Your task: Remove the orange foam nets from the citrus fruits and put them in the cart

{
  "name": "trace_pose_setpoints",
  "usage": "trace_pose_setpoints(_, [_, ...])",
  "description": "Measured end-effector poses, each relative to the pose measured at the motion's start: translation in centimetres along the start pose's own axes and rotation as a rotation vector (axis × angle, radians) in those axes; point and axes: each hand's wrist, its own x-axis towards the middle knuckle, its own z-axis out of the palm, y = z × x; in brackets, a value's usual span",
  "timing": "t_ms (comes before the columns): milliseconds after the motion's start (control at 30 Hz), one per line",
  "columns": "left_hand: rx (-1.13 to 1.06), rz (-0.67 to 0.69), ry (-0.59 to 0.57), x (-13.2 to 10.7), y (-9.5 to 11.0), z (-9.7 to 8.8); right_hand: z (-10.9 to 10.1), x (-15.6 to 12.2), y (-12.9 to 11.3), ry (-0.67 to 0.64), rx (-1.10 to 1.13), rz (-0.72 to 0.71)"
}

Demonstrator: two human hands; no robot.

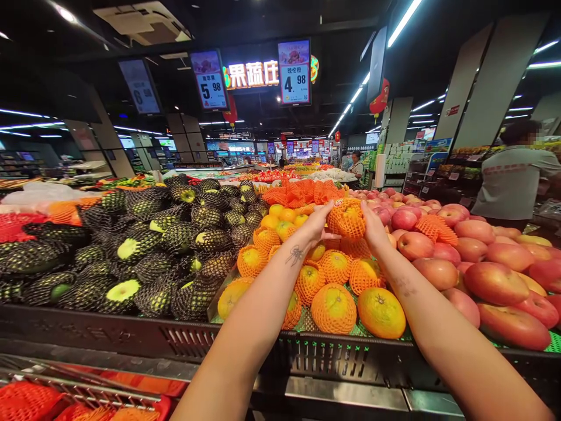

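Between my two hands is an orange (347,218) in an orange foam net, raised over the back of the orange pile. My left hand (321,225) grips its left side, with fingers partly hidden behind the fruit. Against the right side presses my right hand (372,223), its fingers mostly out of sight. Below my forearms lie several netted oranges (333,308) in a black slotted bin (333,359). One bare orange (381,313) sits at the front edge, beneath my right forearm. Loose orange foam nets (302,192) are heaped behind the pile.
Green fruit (162,251) in black foam nets fills the left side. Red apples (495,286) are piled to the right. A red basket (164,406) with metal bars stands low at the left. A person in a grey shirt (511,181) is at the right. Price screens (294,72) hang overhead.
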Motion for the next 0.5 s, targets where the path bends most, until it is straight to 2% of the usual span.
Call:
trace_pose_setpoints(67, [0.029, 0.006, 0.028, 0.3, -0.2, -0.2, -0.7, 0.4, 0.0, 0.024, -0.092, -0.126])
trace_pose_setpoints(133, [0.075, 0.019, 0.022, 0.3, -0.3, -0.4, -1.3, 0.6, -0.4, 0.017, -0.080, -0.155])
trace_pose_setpoints(300, [0.155, -0.014, -0.066, -0.2, -0.4, -0.1, -2.2, 0.6, -2.1, -0.064, 0.202, 0.114])
trace_pose_setpoints(400, [0.126, -0.033, -0.058, -0.2, -0.7, 0.4, -2.0, 0.5, -2.4, -0.059, 0.244, 0.154])
trace_pose_setpoints(500, [0.085, -0.120, -0.014, 0.3, -1.1, 0.9, -1.2, 0.1, -1.9, 0.005, 0.264, 0.142])
